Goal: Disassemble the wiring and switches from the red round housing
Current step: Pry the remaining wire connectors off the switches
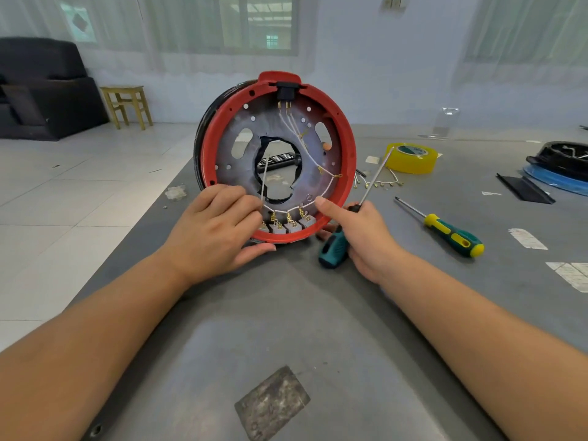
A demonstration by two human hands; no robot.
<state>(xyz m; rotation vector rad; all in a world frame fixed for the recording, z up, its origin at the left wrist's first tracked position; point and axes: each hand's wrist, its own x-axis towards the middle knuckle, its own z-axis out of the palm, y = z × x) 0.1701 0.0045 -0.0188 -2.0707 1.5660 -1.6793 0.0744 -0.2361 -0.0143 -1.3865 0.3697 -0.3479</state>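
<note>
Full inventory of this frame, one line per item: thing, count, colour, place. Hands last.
red round housing: 1, red rim, grey plate, upright on table centre
switches: 4 visible, grey, inside bottom rim
wiring: white, from the top black connector down to the switches
table: 1, grey
spare screwdriver: 1, green-yellow handle, lying right of housing
tape roll: 1, yellow, behind right
loose wires: small pile, white, beside tape
stool: 1, yellow-green, far left
sofa: 1, black, far left
left hand: pinches a white wire at the bottom rim
right hand: holds a teal-handled screwdriver, thumb on rim
</note>
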